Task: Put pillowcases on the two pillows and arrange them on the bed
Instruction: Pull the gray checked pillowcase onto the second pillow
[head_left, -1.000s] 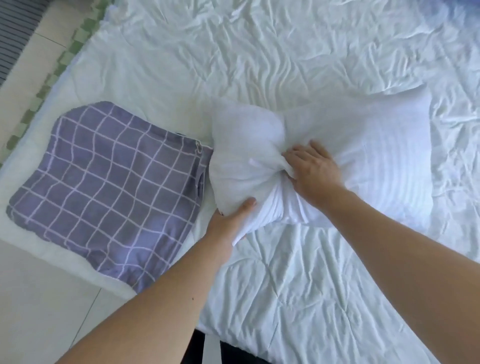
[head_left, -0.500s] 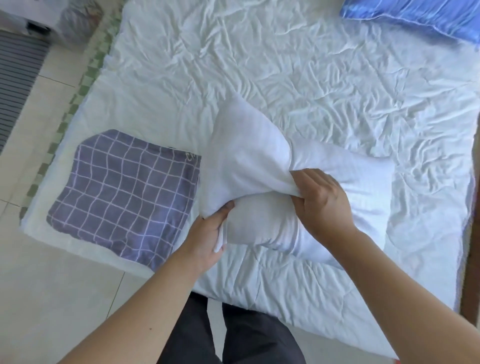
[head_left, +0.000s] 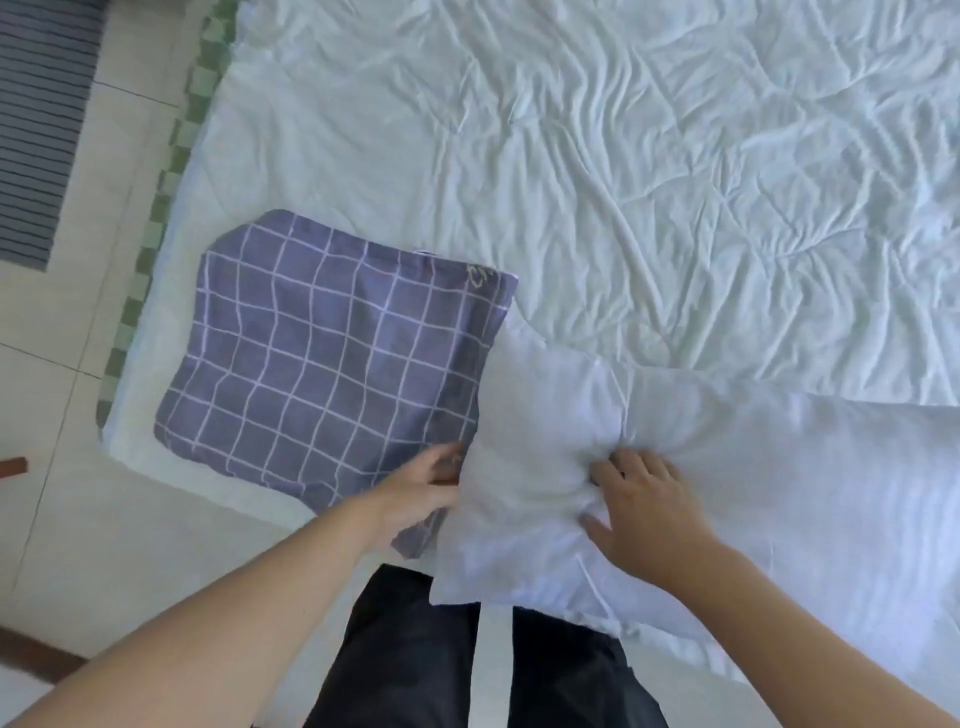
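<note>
Head view: right hand (head_left: 649, 512) clutches the bare white pillow (head_left: 545, 447), left hand (head_left: 421, 488) pinches the checked pillowcase (head_left: 332, 364) opening; next, feed the pillow's corner inside.

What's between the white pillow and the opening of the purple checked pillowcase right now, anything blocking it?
Nothing visible blocks it. The white pillow has its squeezed end right at the purple checked pillowcase edge, where the left hand is. The right hand presses the pillow. Whether the opening is spread cannot be told.
</note>
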